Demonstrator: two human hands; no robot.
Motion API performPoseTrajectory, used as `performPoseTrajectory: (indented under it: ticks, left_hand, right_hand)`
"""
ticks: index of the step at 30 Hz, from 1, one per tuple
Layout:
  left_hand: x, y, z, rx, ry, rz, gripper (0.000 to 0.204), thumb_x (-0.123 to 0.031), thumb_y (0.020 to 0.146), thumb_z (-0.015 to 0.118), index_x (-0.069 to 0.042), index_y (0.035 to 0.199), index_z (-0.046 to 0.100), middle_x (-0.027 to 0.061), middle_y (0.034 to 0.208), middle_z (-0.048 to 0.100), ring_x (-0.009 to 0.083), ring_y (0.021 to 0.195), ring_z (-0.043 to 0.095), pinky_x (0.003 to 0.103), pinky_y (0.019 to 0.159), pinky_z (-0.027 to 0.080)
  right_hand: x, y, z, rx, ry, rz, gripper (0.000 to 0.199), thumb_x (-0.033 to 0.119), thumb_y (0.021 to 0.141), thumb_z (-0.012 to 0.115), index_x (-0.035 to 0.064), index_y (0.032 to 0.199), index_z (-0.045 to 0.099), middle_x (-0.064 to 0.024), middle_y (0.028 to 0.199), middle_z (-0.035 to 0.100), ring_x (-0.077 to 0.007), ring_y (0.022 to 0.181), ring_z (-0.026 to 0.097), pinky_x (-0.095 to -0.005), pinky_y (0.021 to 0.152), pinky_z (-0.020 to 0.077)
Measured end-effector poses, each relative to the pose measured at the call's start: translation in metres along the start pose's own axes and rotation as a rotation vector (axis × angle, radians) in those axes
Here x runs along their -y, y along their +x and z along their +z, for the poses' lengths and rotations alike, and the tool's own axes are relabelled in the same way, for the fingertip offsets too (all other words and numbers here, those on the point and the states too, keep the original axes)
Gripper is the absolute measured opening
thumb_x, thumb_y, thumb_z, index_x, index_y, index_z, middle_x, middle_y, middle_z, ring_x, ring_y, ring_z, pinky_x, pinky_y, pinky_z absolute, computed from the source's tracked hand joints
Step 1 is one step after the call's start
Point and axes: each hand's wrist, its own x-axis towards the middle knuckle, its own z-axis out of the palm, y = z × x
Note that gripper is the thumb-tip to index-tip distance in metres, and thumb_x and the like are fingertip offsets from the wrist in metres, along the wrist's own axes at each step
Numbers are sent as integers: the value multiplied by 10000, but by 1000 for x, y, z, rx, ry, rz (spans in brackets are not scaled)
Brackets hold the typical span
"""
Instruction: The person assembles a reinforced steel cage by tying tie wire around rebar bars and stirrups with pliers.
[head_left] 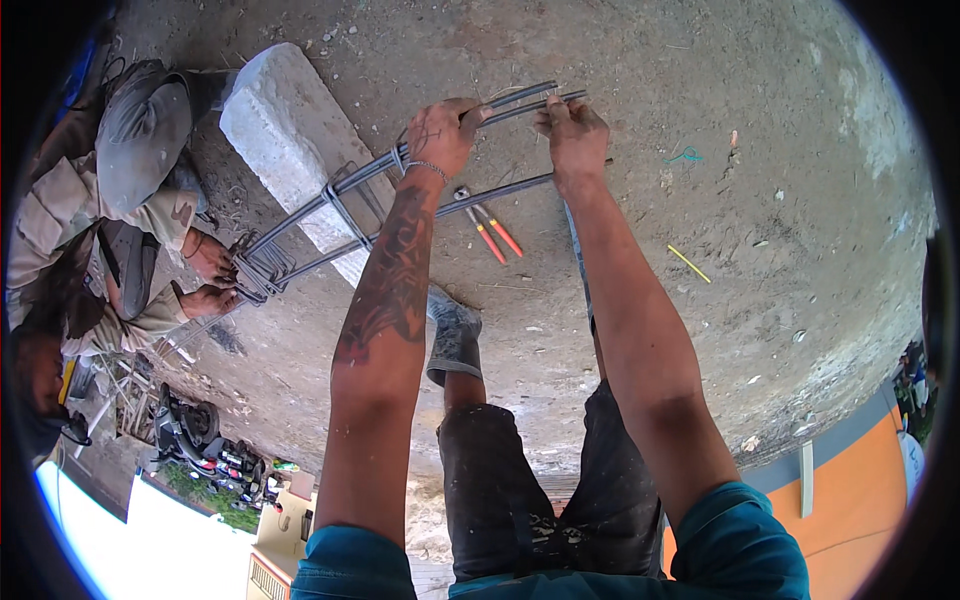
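Nearest the lens, teal sleeves (pixel 745 545) give way to my forearms (pixel 635 290), extended over bare ground (pixel 800 200). Head view: my left hand (pixel 443 137) grips the upper pair of reinforcing bars (pixel 520 96); my right hand (pixel 577 138) is closed on the steel near their tips, presumably to steady the free ends. The bars cross a concrete block (pixel 285 110), which seems to prop them up. Steel stirrups (pixel 265 268) bunch at left, beside a co-worker's hands (pixel 208 256). Red-handled nippers (pixel 507 237) lie just below the lower bar, probably for easy reach. Room for moving opens rightward, beyond the bar tips; block and co-worker bound the left.
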Motion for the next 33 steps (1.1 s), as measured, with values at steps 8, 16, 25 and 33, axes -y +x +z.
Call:
performPoseTrajectory:
  ticks: [8,16,25,33]
  left_hand:
    - [-3,3,3,13,-27,31,364,-397,850,567,-64,931,691,118,728,655,306,701,621,374,675,469]
    - [1,-4,9,-88,-68,4,411,-442,845,577,-63,948,695,163,837,670,348,772,632,395,731,484]
    - [-41,-65,9,-500,96,-40,290,-256,771,697,-87,1006,672,122,986,635,315,991,566,430,914,397]
    - [-21,-77,44,62,-53,80,252,-209,807,653,-59,1009,674,120,970,638,314,934,589,417,839,446]
  right_hand:
    - [-7,-3,9,45,-34,-14,205,130,875,617,-63,816,581,-120,722,637,-145,601,618,-256,568,496]
    - [0,-2,11,95,10,79,191,103,877,610,-76,818,575,-122,738,631,-167,630,628,-272,581,522]
    - [41,-3,-57,193,-427,35,333,276,873,642,-42,971,633,-93,831,657,-104,619,545,-233,574,460]
    - [-21,-44,-117,0,-375,239,313,321,900,576,39,1026,626,-20,909,649,-93,703,527,-235,636,424]
